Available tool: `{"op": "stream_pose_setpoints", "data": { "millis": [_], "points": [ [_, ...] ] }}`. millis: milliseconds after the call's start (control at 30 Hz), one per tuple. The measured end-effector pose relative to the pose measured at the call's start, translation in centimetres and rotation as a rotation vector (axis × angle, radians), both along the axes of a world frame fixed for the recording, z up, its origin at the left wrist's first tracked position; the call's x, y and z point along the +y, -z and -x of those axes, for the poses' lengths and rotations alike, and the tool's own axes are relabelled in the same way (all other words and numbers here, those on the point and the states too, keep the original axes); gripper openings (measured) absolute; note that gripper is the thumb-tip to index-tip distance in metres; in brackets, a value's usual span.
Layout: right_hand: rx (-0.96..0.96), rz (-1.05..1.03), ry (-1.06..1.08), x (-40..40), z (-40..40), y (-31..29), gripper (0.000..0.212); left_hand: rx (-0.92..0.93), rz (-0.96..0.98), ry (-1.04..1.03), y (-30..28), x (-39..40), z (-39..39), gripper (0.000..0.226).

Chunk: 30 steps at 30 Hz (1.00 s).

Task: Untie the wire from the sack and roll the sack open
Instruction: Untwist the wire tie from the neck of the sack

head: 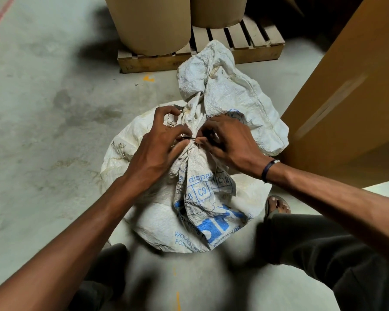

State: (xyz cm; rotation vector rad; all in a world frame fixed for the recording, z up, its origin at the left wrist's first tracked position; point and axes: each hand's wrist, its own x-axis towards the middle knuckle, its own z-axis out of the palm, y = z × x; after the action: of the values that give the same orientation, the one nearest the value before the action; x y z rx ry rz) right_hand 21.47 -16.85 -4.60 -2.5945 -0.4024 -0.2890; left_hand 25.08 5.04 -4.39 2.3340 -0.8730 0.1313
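Standing by, I see the sack (202, 198) upright on the concrete floor (43, 108), between the person's feet and the wooden pallet (245, 41); its neck is cinched tight w/ a thin dark wire (188, 138), and the loose top flops away toward the pallet and the big cardboard box (346, 97) on the right. Both hands are in at the neck; the left hand (160, 142) has its fingers curled, thumb and forefinger pinching the wire end that sticks out to that side; the right hand (229, 142) is curled in too, fingertips pressed at the knot (whether it has the wire itself or just bunched fabric, I can't tell; its fingers cover the spot).

Handling, as I judge it: the sack is woven plastic, soft, crinkly, a bit slick, so it gives no firm edge to brace on; the body looks full and rounded, prob. heavy enough to stay put while the neck is worked. The wire looks thin and stiff, likely springy, w/ sharp ends that could prick. Best hold is on the free wire end, close to the twist, other hand steadying the gathered neck just beside it; once off, the floppy top's rim is the place to grip for rolling down.
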Motion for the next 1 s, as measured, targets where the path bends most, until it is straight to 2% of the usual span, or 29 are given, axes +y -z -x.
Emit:
{"op": "stream_pose_setpoints", "data": {
  "millis": [133,233,467,533,600,667,733,833,933,1000],
  "points": [
    [0.008,-0.066,-0.033,0.3,0.2,-0.1,0.028,-0.078,-0.066,-0.035,-0.3,-0.1,0.4,0.009],
    [0.015,-0.130,-0.038,0.4,0.2,0.2,0.029,-0.028,-0.068,-0.057,-0.6,-0.1,0.3,0.003],
    [-0.020,-0.158,-0.054,-0.2,-0.6,0.2,0.030,0.460,0.172,-0.196,-1.1,0.8,-1.7,0.015],
    [-0.037,-0.153,-0.065,-0.2,-0.6,0.2,0.029,0.462,0.112,-0.190,-1.4,1.1,-1.7,0.012],
    [-0.029,-0.153,-0.069,-0.1,-0.5,0.3,0.031,0.382,0.029,-0.152,-1.3,0.9,-1.2,0.012],
    [-0.022,-0.153,-0.070,0.0,-0.4,0.4,0.032,0.322,0.026,-0.151,-1.1,0.4,-0.7,0.011],
    [-0.007,-0.171,-0.071,0.1,-0.4,0.4,0.028,0.388,0.122,-0.183,-1.2,0.3,-0.8,0.008],
    [0.023,-0.236,-0.081,0.1,-0.6,0.1,0.020,0.633,0.278,-0.128,-1.5,0.7,-1.3,0.006],
    [0.034,-0.255,-0.076,0.0,-1.1,-0.2,0.021,0.882,0.555,-0.194,-1.1,0.7,-0.9,0.006],
    [0.025,-0.260,-0.075,-0.1,-1.3,-0.4,0.024,0.978,0.660,-0.201,-0.6,0.7,-0.6,0.006]
  ]
}}
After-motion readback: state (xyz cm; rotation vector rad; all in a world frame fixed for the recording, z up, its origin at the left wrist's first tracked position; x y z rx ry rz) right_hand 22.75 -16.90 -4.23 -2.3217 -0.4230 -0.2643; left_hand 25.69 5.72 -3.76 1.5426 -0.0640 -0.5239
